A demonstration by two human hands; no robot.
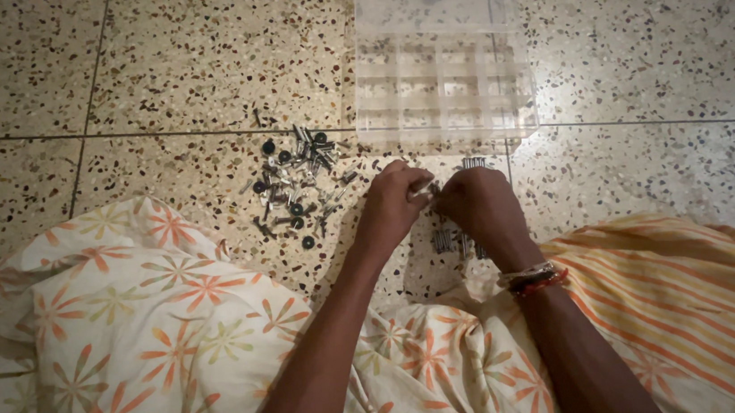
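Observation:
My left hand (393,206) and my right hand (478,206) meet over the speckled floor, fingertips pinched together on a small metal screw (427,190). The part between the fingers is mostly hidden. A loose pile of small screws and black-headed fasteners (297,183) lies on the floor just left of my left hand. A few more metal pieces (448,242) lie below my right hand. A clear plastic compartment box (443,90) with its lid open stands just beyond both hands.
Terrazzo floor tiles with dark grout lines (154,135) surround the work spot. My lap is covered by floral cloth (146,335) on the left and orange striped cloth (708,290) on the right. Bangles (534,277) circle my right wrist.

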